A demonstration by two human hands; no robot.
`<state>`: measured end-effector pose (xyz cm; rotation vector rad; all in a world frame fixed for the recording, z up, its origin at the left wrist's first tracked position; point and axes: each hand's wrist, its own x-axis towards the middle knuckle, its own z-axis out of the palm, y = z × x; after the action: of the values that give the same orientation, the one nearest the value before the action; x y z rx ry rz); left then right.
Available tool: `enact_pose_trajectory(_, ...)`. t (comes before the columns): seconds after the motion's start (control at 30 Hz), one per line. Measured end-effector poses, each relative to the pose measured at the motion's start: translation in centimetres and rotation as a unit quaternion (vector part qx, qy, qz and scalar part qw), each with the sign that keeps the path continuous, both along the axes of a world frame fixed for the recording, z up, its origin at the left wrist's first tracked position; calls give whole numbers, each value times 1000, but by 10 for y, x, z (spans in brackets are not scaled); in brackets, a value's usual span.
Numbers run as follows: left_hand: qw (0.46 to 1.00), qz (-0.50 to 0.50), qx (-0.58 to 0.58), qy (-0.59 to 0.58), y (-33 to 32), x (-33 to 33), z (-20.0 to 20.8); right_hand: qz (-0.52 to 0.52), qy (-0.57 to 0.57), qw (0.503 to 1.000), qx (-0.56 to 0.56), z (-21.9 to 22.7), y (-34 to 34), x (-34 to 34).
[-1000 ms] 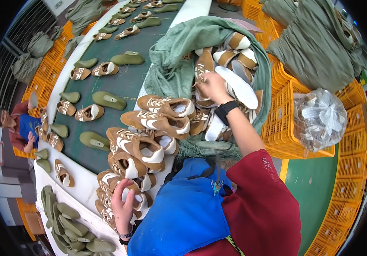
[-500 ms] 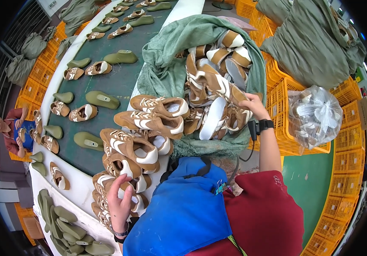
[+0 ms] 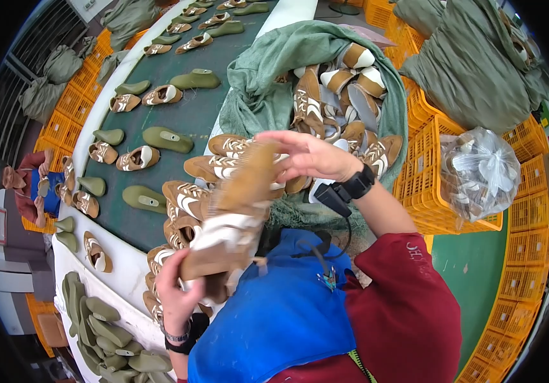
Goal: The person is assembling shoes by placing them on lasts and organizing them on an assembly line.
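Note:
A brown-and-white sneaker (image 3: 233, 220), smeared by motion, slants between my two hands in front of my blue apron. My right hand (image 3: 316, 155) is closed on its upper end. My left hand (image 3: 178, 292) grips the lower end, the thumb against the shoe's side. Behind it a row of matching sneakers (image 3: 185, 199) lines the near edge of the table, partly covered by the held shoe. Beyond my right hand, a green cloth sack (image 3: 258, 70) lies open, full of more brown shoes (image 3: 309, 105), some showing white or grey soles.
On the dark green belt (image 3: 201, 115) stand olive shoe lasts (image 3: 167, 138) and sneakers. More lasts (image 3: 105, 332) lie heaped at lower left. A co-worker (image 3: 31, 185) handles something at the far left. Orange crates (image 3: 415, 166) and a clear plastic bag (image 3: 482, 172) stand right.
My right hand has left the sack with a sneaker, moving left and toward me. My left hand, empty before, now grips the shoe's other end. The whole view has shifted slightly.

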<state>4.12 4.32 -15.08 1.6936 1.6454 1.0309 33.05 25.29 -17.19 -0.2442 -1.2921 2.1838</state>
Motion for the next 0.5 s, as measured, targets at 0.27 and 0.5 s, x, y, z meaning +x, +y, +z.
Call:
enact_pose_trajectory(0.27,825,374,-67,-418,-68,-59,-80,-416,-535,717,164,-220,129,72)
enact_pose_trajectory(0.5,814,401,-251,-338,-81,-59,-72,-374,-670,583,268,-274,149,57)
